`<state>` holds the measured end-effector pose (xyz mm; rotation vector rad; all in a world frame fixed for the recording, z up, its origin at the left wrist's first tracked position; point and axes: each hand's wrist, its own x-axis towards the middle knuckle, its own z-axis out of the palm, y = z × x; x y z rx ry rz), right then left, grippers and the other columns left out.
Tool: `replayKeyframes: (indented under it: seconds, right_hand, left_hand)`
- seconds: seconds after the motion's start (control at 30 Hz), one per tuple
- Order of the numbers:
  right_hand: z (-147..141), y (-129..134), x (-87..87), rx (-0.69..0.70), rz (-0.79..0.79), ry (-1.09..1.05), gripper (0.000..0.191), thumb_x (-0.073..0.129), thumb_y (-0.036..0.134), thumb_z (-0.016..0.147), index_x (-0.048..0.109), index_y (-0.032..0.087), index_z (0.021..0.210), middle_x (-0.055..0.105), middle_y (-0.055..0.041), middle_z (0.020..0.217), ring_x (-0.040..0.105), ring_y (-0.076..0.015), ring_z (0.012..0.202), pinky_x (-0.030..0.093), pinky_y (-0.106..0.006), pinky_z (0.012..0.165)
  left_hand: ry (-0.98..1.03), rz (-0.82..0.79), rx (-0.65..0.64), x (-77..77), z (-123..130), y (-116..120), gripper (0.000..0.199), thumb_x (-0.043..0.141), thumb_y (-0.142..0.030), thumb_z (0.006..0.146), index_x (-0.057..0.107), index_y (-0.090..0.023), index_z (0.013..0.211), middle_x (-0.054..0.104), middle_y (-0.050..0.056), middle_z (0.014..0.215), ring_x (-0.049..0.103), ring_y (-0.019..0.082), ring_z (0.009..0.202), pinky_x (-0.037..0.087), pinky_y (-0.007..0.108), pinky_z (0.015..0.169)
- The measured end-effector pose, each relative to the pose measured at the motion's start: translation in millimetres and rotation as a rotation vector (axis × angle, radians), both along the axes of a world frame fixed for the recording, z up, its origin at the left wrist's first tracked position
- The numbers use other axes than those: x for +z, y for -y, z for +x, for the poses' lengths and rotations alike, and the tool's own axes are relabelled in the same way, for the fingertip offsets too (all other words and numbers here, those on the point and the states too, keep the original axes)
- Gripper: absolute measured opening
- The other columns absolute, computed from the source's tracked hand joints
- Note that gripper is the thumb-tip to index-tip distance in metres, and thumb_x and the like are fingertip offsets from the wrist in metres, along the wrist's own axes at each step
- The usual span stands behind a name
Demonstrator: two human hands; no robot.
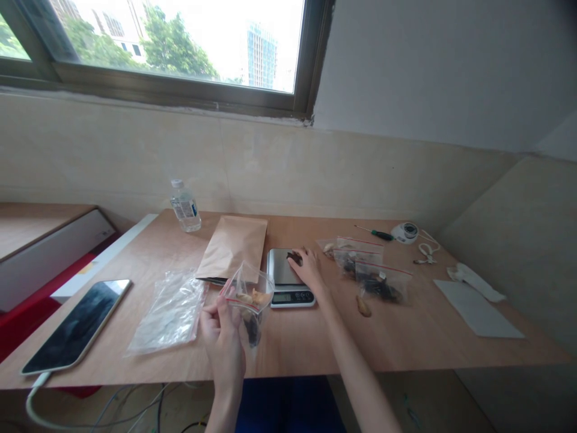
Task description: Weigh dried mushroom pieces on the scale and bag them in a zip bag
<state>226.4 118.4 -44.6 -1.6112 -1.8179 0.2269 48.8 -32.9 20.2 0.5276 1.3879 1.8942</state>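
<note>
My left hand [222, 328] pinches the rim of a clear zip bag [265, 282] with a red seal line. Pale, orange and dark dried pieces show inside it, and the bag hangs over the table's near side. On the steel plate of a kitchen scale [283, 273], the fingers of my right hand [309, 268] close on a dark dried piece [295, 258]. The scale's display is lit, but its figures are too small to read. A lone brown dried piece [363, 306] lies on the wood, right of my right forearm.
Filled zip bags [383, 285] lie right of the scale. Behind them are a screwdriver [382, 235] and a white camera [404, 232]. To the left are a kraft pouch [237, 240], flat clear bags [166, 313], a water bottle [184, 207] and a tablet [79, 325]. White card [478, 310] lies far right.
</note>
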Motion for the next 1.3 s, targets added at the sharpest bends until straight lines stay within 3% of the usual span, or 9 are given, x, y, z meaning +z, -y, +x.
replayKeyframes:
  seconds: [0.23, 0.4, 0.5, 0.6, 0.77, 0.87, 1.1, 1.3]
  right_hand:
    - [18, -1, -5.9, -0.007, 0.097, -0.211, 0.025, 0.059, 0.036, 0.081, 0.070, 0.016, 0.091, 0.058, -0.0104, 0.096, 0.057, -0.0223, 0.092, 0.046, -0.037, 0.085]
    - [23, 6, 1.3, 0.013, 0.102, -0.248, 0.028, 0.055, 0.037, 0.083, 0.069, 0.015, 0.089, 0.060, -0.0090, 0.088, 0.060, -0.0199, 0.079, 0.049, -0.034, 0.074]
    - [17, 14, 16.9, 0.020, 0.105, -0.286, 0.026, 0.057, 0.037, 0.082, 0.070, 0.014, 0.086, 0.062, -0.0103, 0.088, 0.061, -0.0205, 0.080, 0.050, -0.034, 0.074]
    - [3, 29, 44.3, 0.048, 0.106, -0.408, 0.025, 0.059, 0.037, 0.080, 0.069, 0.015, 0.086, 0.065, -0.0098, 0.089, 0.062, -0.0192, 0.080, 0.050, -0.032, 0.073]
    - [-31, 66, 98.0, 0.320, -0.007, -0.559, 0.023, 0.061, 0.037, 0.081, 0.070, 0.019, 0.091, 0.068, -0.0061, 0.094, 0.063, -0.0156, 0.083, 0.050, -0.027, 0.073]
    - [-45, 83, 117.9, 0.394, -0.042, -0.529, 0.021, 0.063, 0.037, 0.081, 0.070, 0.020, 0.091, 0.066, -0.0048, 0.095, 0.063, -0.0145, 0.083, 0.050, -0.025, 0.074]
    - [-55, 98, 123.3, 0.429, -0.074, -0.422, 0.029, 0.046, 0.037, 0.093, 0.068, 0.020, 0.088, 0.065, -0.0025, 0.089, 0.061, -0.0132, 0.084, 0.047, -0.025, 0.075]
    - [-57, 100, 125.7, 0.471, -0.106, -0.372, 0.024, 0.047, 0.031, 0.093, 0.068, 0.020, 0.090, 0.068, -0.0022, 0.091, 0.062, -0.0141, 0.086, 0.047, -0.025, 0.077]
  left_hand:
    - [0.008, -0.005, -0.036, -5.0, 4, -1, 0.036, 0.061, -0.051, 0.077, 0.049, -0.017, 0.079, 0.062, 0.002, 0.076, 0.064, 0.016, 0.076, 0.053, 0.031, 0.072]
    - [0.060, 0.001, -0.054, -5.2, 10, -2, 0.034, 0.059, -0.049, 0.079, 0.052, -0.017, 0.082, 0.064, 0.004, 0.079, 0.065, 0.018, 0.078, 0.054, 0.034, 0.075]
    - [0.080, 0.001, -0.064, -3.8, 12, -2, 0.032, 0.059, -0.048, 0.080, 0.053, -0.017, 0.084, 0.066, 0.006, 0.089, 0.065, 0.019, 0.087, 0.053, 0.034, 0.078]
    - [0.094, -0.001, -0.076, -3.2, 14, -2, 0.033, 0.060, -0.048, 0.079, 0.054, -0.017, 0.084, 0.067, 0.008, 0.096, 0.064, 0.020, 0.094, 0.053, 0.034, 0.080]
    - [0.103, 0.017, -0.129, -6.2, 20, -3, 0.034, 0.059, -0.050, 0.080, 0.055, -0.016, 0.087, 0.065, 0.010, 0.107, 0.059, 0.023, 0.109, 0.049, 0.038, 0.089]
    - [0.110, 0.012, -0.138, -6.9, 21, -2, 0.035, 0.058, -0.050, 0.080, 0.056, -0.016, 0.090, 0.065, 0.011, 0.108, 0.058, 0.024, 0.112, 0.048, 0.041, 0.092]
    - [0.145, 0.014, -0.113, -3.5, 20, -2, 0.036, 0.062, -0.050, 0.077, 0.058, -0.015, 0.088, 0.064, 0.011, 0.112, 0.059, 0.021, 0.109, 0.046, 0.039, 0.094]
    - [0.180, 0.010, -0.121, -1.6, 19, -2, 0.036, 0.063, -0.050, 0.076, 0.054, -0.016, 0.083, 0.067, 0.007, 0.092, 0.065, 0.020, 0.094, 0.052, 0.037, 0.085]
